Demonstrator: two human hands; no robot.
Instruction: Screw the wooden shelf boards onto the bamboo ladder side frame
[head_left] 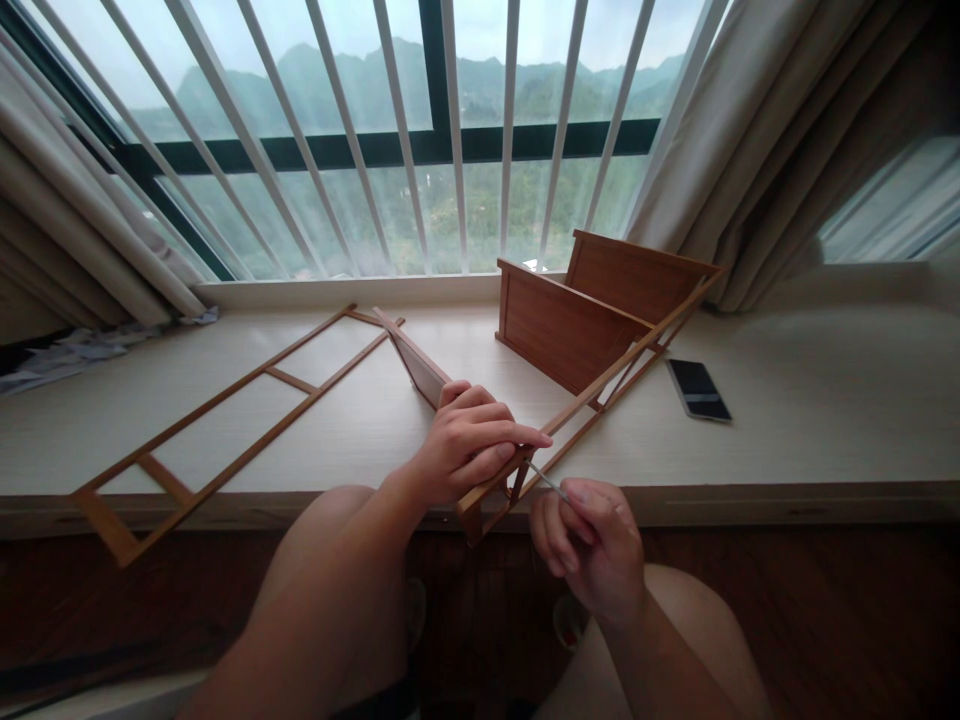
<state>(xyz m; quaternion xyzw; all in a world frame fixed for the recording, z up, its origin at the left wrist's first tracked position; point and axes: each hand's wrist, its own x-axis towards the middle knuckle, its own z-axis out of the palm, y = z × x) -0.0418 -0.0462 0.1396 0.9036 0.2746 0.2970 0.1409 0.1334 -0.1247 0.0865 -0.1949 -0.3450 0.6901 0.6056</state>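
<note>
Right hand (585, 540) angles thin tool (547, 478) into wooden frame (577, 405)

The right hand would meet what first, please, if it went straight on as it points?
The metal rod in the right hand would probably meet the near end of the panelled frame; depth is unclear.

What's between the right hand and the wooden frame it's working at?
Only the thin metal tool in the right hand's grip, angled up to the wooden frame. The left hand is close by, index finger extended just above the tip; nothing visible blocks the gap. The phone lies off to the side.
</note>
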